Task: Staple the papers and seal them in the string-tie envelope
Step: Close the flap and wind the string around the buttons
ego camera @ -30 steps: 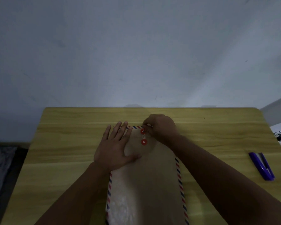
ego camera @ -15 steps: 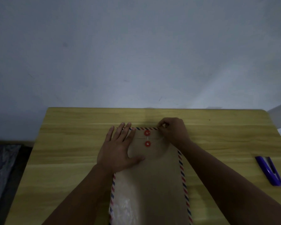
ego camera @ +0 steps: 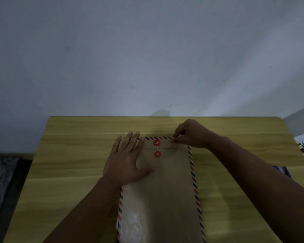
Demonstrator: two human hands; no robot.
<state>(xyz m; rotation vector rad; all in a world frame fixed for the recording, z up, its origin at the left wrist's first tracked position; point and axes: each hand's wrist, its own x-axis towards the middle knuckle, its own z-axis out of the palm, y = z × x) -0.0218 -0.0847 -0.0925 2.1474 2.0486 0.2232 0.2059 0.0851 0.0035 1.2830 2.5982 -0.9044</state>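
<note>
Brown envelope with striped border flat on wooden table. Left hand spread flat on its upper left part. Right hand at top right corner, pinching string running taut from lower red button. Upper red button just above.

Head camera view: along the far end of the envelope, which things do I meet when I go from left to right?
Left hand flat on the envelope → two red discs → string → right hand pinching the string → purple stapler, mostly hidden.
</note>
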